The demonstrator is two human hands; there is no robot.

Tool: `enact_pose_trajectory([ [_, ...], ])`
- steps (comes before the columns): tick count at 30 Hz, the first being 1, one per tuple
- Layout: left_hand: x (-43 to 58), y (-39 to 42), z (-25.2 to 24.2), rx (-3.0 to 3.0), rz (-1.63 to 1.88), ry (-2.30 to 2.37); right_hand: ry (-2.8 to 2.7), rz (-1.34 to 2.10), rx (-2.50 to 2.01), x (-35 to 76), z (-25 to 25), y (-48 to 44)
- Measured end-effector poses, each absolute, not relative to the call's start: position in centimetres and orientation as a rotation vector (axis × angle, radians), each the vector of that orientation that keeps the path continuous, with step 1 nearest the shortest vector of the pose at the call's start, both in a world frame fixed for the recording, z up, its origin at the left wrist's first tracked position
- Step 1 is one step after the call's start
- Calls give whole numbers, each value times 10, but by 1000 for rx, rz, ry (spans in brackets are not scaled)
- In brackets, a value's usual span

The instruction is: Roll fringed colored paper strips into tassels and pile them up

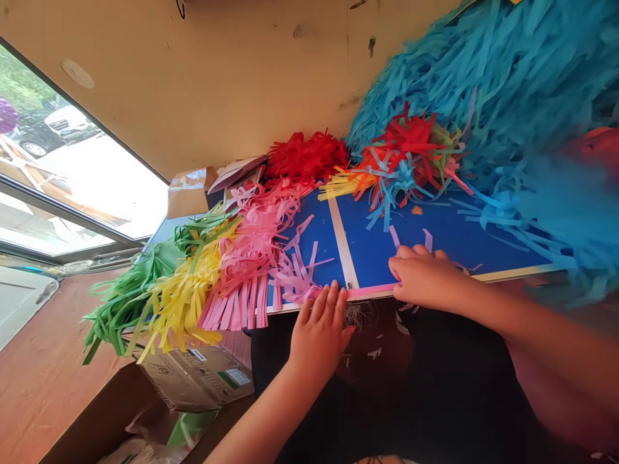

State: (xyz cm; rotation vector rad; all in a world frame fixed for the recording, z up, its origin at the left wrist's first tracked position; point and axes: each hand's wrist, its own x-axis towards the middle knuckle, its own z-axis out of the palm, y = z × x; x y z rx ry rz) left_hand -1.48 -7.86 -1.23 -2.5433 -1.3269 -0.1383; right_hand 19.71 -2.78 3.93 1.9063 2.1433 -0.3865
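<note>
My left hand [320,328] lies at the front edge of a blue tabletop [319,219], fingers stretched out and flat beside a lilac fringe [300,274]. A narrow pink paper strip [372,291] runs along that edge from my left fingertips to my right hand [420,280]. The right fingers are curled closed around the strip's end. Thin lilac paper ends [428,240] poke out beyond the right knuckles. The part inside the right fist is hidden.
Pink fringe [256,238], yellow fringe [186,290] and green fringe [130,290] pile up at left. Red fringe [307,156], a multicoloured tassel bunch [411,158] and a large blue fringe heap [483,84] lie behind. A cardboard box [198,377] stands below, left.
</note>
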Motion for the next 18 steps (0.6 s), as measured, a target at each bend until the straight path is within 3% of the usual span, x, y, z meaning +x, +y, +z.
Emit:
enact_pose_trajectory([
  [5,-15,-77,-14,-2534,-232,-1335,2262,-413,2096,203,36,-33],
  [9,-17,-76,-15,-2528,-303,-1306,2733,8,2400,184,29,-58],
  [13,-20,-76,-18,-2524,-360,-1264,3239,250,1856,149,3,-84],
  [18,-19,-75,-22,-2516,-370,-1283,3092,508,1834,144,-42,-89],
])
